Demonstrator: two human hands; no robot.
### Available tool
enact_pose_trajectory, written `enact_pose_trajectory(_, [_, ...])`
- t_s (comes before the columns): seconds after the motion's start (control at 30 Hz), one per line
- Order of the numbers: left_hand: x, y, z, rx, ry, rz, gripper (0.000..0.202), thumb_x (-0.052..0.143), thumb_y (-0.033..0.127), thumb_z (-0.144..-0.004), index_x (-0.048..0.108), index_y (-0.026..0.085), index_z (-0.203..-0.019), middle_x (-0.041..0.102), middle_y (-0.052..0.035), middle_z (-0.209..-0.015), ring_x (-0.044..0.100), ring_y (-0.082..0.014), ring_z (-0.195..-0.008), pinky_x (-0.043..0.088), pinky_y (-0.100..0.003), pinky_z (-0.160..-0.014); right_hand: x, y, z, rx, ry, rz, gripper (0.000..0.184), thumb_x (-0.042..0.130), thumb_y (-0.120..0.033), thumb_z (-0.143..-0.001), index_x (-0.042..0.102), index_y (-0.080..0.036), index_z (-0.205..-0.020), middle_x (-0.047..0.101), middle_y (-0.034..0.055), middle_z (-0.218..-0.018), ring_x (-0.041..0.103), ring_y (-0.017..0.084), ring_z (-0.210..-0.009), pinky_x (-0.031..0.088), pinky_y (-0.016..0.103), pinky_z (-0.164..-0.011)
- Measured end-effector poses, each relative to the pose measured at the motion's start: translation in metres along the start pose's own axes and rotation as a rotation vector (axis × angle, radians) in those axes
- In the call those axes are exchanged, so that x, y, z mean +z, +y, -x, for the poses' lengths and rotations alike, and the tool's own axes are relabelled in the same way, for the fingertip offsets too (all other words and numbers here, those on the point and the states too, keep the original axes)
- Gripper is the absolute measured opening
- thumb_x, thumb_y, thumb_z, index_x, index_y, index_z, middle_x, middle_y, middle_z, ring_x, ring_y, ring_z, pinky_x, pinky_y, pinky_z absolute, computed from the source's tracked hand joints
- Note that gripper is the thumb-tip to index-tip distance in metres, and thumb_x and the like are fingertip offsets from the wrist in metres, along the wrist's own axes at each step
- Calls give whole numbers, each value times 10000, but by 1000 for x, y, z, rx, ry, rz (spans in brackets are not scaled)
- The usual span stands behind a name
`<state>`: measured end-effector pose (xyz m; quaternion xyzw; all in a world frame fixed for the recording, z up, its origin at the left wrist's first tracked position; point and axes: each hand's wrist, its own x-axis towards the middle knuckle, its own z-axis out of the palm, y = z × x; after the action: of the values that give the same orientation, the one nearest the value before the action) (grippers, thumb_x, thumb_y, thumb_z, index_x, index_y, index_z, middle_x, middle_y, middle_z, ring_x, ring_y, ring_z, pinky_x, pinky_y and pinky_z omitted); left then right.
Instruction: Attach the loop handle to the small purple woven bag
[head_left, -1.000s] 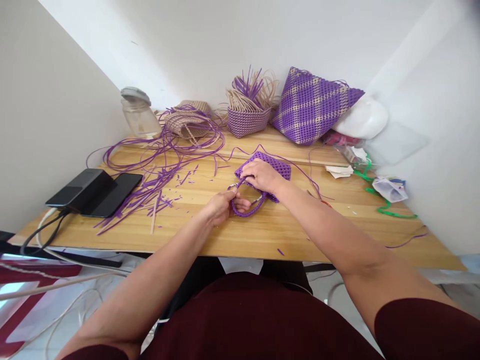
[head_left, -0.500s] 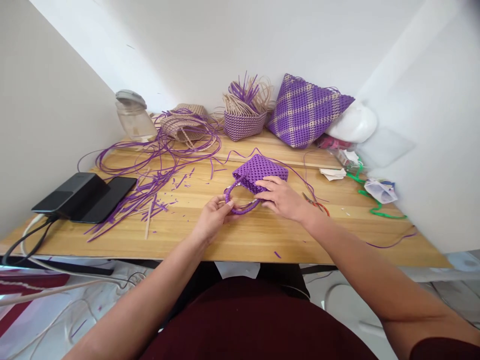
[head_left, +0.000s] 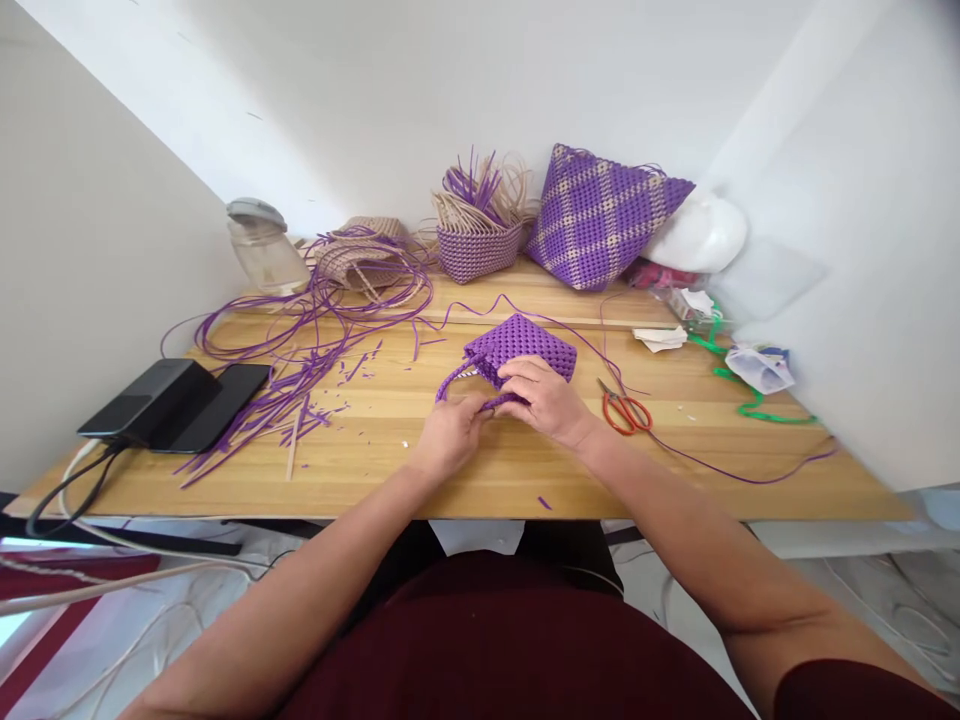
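Head view: at the far left of the desk point(head_left: 675, 470) we see two flat black devices point(head_left: 172, 400) lying side by side, with a glass jar point(head_left: 262, 248) behind them near the wall. A loose tangle of purple strips point(head_left: 322, 310) spreads from the jar toward the middle. Our left hand point(head_left: 448, 437) rests on the wood, its fingers point(head_left: 471, 408) pinching the looped handle point(head_left: 452, 377) of a small purple woven bag point(head_left: 525, 345). The bag lies at the desk's centre, just beyond both hands. Our right hand point(head_left: 551, 402) covers the bag's near edge, fingers curled and pressed against the weave, touching the left hand. At the back stand a half-woven basket point(head_left: 476, 245) and a large purple-and-beige woven bag point(head_left: 600, 215). Orange-handled scissors point(head_left: 624, 410) lie just right of our right wrist, and a green cord point(head_left: 750, 405) lies farther right.
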<state>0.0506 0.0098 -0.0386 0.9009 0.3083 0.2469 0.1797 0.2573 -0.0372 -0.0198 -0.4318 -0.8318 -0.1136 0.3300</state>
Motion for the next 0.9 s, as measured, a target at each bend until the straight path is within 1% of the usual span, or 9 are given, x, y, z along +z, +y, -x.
enact_pose_trajectory(0.1, [-1, 1, 5, 12, -1, 27, 281, 448, 344, -999, 658, 185, -1099, 728, -67, -889, 666, -204, -792, 462, -303, -742, -8, 4, 1, -22, -48, 65, 171, 584, -223, -942, 685, -149, -1059, 610, 152, -1260, 501, 289, -1228, 438, 493, -1068])
enact_pose_trajectory(0.17, [-3, 5, 5, -28, -29, -43, 319, 435, 375, -997, 662, 207, -1145, 736, -71, -896, 676, -223, -797, 459, -315, -737, -10, 4, 0, -41, -85, 88, 151, 561, -188, -946, 694, -152, -1008, 633, 134, -1217, 497, 284, -1216, 437, 474, -1073])
enact_pose_trajectory(0.27, [-4, 9, 4, -161, -68, -75, 369, 383, 415, -1002, 697, 229, -1063, 731, -70, -829, 682, -242, -774, 450, -318, -699, -10, 3, 0, -21, -115, 87, 130, 553, -188, -948, 679, -155, -954, 656, 120, -1097, 535, 272, -1124, 451, 452, -1041])
enact_pose_trajectory(0.33, [-4, 8, 3, -198, -70, 45, 370, 374, 410, -1001, 693, 221, -1006, 732, -71, -851, 684, -242, -809, 455, -318, -729, -9, 3, 0, 33, -100, 75, 122, 553, -204, -953, 668, -166, -940, 653, 114, -1045, 555, 267, -1064, 464, 446, -1001])
enact_pose_trajectory(0.43, [-3, 5, 5, -144, -69, 245, 319, 388, 362, -993, 668, 212, -965, 730, -67, -903, 677, -234, -867, 461, -322, -799, -8, 3, 2, 79, -99, 36, 123, 553, -218, -956, 672, -191, -952, 652, 105, -1065, 559, 266, -1061, 465, 462, -985])
enact_pose_trajectory(0.5, [-1, 4, 7, -106, -59, 265, 286, 397, 331, -986, 656, 211, -966, 720, -66, -891, 668, -231, -847, 461, -328, -806, -9, 3, 3, 73, -119, 26, 143, 558, -209, -948, 685, -198, -1013, 639, 114, -1162, 536, 278, -1131, 448, 491, -1017])
enact_pose_trajectory(0.57, [2, 4, 8, -72, -38, 195, 274, 392, 309, -986, 643, 200, -965, 701, -72, -849, 653, -232, -803, 458, -339, -790, -9, 2, 4, 63, -124, 37, 181, 549, -188, -943, 694, -200, -1051, 629, 115, -1210, 512, 285, -1173, 441, 500, -1035])
enact_pose_trajectory(0.7, [8, -1, 12, 28, 15, 20, 268, 376, 303, -995, 610, 174, -964, 671, -95, -813, 625, -257, -783, 457, -374, -779, -6, 3, 8, 67, -68, 53, 180, 532, -205, -957, 708, -201, -997, 666, 98, -1093, 535, 269, -1097, 466, 469, -1006])
enact_pose_trajectory(0.9, [11, -13, 31, 170, 84, -152, 181, 437, 249, -975, 604, 182, -968, 701, -83, -849, 649, -241, -872, 382, -435, -1009, -7, 7, 12, 66, -5, -4, 174, 636, -323, -927, 720, -193, -1006, 669, 110, -1103, 578, 257, -1101, 482, 442, -999])
